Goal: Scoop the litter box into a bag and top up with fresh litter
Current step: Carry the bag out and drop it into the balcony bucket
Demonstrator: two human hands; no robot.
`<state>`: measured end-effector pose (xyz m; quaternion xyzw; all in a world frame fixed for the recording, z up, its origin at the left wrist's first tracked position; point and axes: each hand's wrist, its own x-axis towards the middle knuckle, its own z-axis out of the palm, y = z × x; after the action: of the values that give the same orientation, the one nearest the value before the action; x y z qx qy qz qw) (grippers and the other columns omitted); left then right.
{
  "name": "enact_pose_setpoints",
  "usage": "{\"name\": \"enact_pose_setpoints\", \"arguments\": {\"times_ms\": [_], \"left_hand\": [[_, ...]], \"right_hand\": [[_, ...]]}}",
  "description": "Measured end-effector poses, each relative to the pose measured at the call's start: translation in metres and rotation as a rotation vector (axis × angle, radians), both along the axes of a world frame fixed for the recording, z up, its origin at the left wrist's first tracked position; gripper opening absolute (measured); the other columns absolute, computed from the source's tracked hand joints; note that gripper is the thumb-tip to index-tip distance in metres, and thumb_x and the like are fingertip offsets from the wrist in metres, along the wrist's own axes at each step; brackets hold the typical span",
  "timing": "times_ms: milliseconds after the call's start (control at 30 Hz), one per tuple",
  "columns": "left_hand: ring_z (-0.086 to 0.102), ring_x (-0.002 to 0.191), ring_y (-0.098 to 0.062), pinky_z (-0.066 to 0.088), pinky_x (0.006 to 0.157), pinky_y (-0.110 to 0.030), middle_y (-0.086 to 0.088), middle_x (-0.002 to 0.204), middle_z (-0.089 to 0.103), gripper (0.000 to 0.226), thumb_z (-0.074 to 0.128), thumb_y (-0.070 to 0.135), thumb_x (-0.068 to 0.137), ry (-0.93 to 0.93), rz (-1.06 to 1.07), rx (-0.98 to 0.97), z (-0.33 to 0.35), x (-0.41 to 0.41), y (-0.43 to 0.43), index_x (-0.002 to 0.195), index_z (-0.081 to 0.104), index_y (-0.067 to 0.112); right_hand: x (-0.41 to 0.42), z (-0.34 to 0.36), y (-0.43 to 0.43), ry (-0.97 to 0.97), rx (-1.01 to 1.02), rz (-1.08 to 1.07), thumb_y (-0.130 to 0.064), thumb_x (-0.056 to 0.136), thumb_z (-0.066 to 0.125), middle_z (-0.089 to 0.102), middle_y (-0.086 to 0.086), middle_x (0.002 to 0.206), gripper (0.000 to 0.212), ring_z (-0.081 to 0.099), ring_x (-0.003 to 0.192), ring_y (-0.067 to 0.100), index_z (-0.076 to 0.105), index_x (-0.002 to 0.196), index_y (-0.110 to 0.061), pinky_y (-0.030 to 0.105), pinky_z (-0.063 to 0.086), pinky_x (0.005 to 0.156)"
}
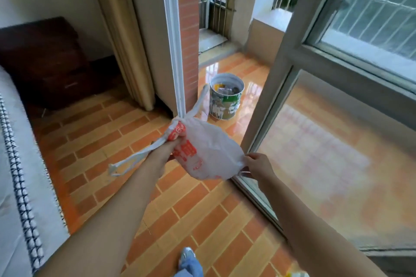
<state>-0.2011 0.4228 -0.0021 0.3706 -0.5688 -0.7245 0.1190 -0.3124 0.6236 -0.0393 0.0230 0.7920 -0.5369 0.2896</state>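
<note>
A white plastic bag (209, 144) with red print hangs in the air between my two hands, its neck gathered and its loose handles trailing left and up. My left hand (167, 149) grips the gathered neck. My right hand (256, 164) pinches the bag's bottom right corner. Beyond the doorway, a paint-stained metal bucket (226, 102) stands on the glossy balcony tiles, with rubbish inside. No litter box or scoop is in view.
A sliding glass door (326, 141) stands to my right, its track running along the floor. The white door frame (174, 40) and a beige curtain (126, 40) are ahead left. A dark wooden chest (45, 58) and a white bed edge (13, 164) lie left.
</note>
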Motion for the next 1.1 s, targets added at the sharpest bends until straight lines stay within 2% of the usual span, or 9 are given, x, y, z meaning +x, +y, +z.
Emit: {"name": "enact_pose_setpoints", "arguments": {"times_ms": [67,167,267,367,533,733,867,967,1100], "left_hand": [[0.059,0.086,-0.007,0.047,0.067,-0.025,0.002,0.1,0.065,0.011,0.066,0.025,0.086,-0.004,-0.012,-0.02,0.006,-0.027,-0.023,0.092,0.06,0.031],[0.06,0.089,-0.012,0.049,0.07,-0.028,0.0,0.1,0.066,0.012,0.067,0.025,0.085,-0.006,-0.015,-0.046,0.011,-0.067,-0.054,0.093,0.061,0.03],[0.062,0.087,-0.01,0.048,0.066,-0.026,0.001,0.095,0.068,0.008,0.068,0.025,0.084,-0.01,-0.004,-0.045,0.009,-0.11,-0.086,0.09,0.063,0.029],[0.063,0.087,-0.013,0.047,0.066,-0.026,-0.001,0.096,0.068,0.015,0.07,0.026,0.082,-0.025,0.024,-0.056,0.005,-0.158,-0.119,0.096,0.064,0.025],[0.063,0.09,-0.015,0.049,0.068,-0.029,0.0,0.095,0.069,0.02,0.071,0.027,0.081,-0.045,0.025,-0.065,-0.001,-0.253,-0.17,0.1,0.066,0.022],[0.065,0.083,-0.015,0.048,0.063,-0.025,0.0,0.089,0.069,0.025,0.072,0.022,0.081,-0.06,0.033,-0.049,0.0,-0.359,-0.215,0.104,0.066,0.017],[0.065,0.09,-0.023,0.049,0.073,-0.031,-0.009,0.099,0.069,0.029,0.071,0.024,0.082,-0.118,0.014,-0.058,-0.007,-0.415,-0.235,0.107,0.065,0.011],[0.065,0.09,-0.024,0.049,0.065,-0.027,-0.011,0.101,0.069,0.034,0.073,0.023,0.08,-0.124,-0.038,-0.049,-0.022,-0.46,-0.253,0.11,0.065,0.009],[0.063,0.077,-0.02,0.05,0.057,-0.025,-0.005,0.085,0.066,0.024,0.071,0.019,0.081,-0.116,-0.151,-0.007,-0.045,-0.522,-0.272,0.102,0.064,0.012]], "right_hand": [[-0.027,0.004,-0.023,0.003,-0.006,-0.003,-0.001,0.089,0.047,0.058,0.01,0.063,0.024,0.055,0.045,0.013,0.061,0.07,-0.007,0.021,0.045,0.049],[-0.069,0.006,-0.057,0.015,-0.017,0.008,0.0,0.089,0.046,0.056,0.011,0.066,0.019,0.054,0.053,0.017,0.063,0.082,0.002,0.022,0.044,0.051],[-0.113,-0.001,-0.09,-0.002,-0.042,0.003,-0.002,0.091,0.045,0.058,0.009,0.066,0.022,0.056,0.058,0.019,0.061,0.076,-0.005,0.026,0.047,0.058],[-0.162,-0.013,-0.126,-0.022,-0.056,0.005,-0.002,0.091,0.044,0.059,0.011,0.071,0.024,0.057,0.062,0.02,0.06,0.074,-0.009,0.028,0.049,0.061],[-0.248,-0.025,-0.18,-0.057,-0.079,-0.012,0.001,0.089,0.041,0.057,0.011,0.071,0.022,0.055,0.066,0.023,0.058,0.076,-0.005,0.029,0.048,0.062],[-0.342,-0.027,-0.23,-0.074,-0.063,-0.061,0.0,0.088,0.042,0.052,0.009,0.063,0.027,0.048,0.06,0.022,0.054,0.066,-0.01,0.02,0.045,0.048],[-0.388,-0.039,-0.25,-0.106,-0.049,-0.165,0.003,0.085,0.042,0.051,0.014,0.071,0.025,0.047,0.065,0.024,0.052,0.064,-0.006,0.023,0.045,0.048],[-0.419,-0.054,-0.262,-0.118,-0.035,-0.24,0.005,0.084,0.042,0.048,0.015,0.073,0.017,0.046,0.065,0.023,0.054,0.074,-0.003,0.023,0.044,0.045],[-0.469,-0.071,-0.275,-0.109,0.03,-0.32,-0.003,0.079,0.05,0.047,0.012,0.07,0.011,0.044,0.064,0.021,0.055,0.072,-0.009,0.031,0.041,0.054]]}}
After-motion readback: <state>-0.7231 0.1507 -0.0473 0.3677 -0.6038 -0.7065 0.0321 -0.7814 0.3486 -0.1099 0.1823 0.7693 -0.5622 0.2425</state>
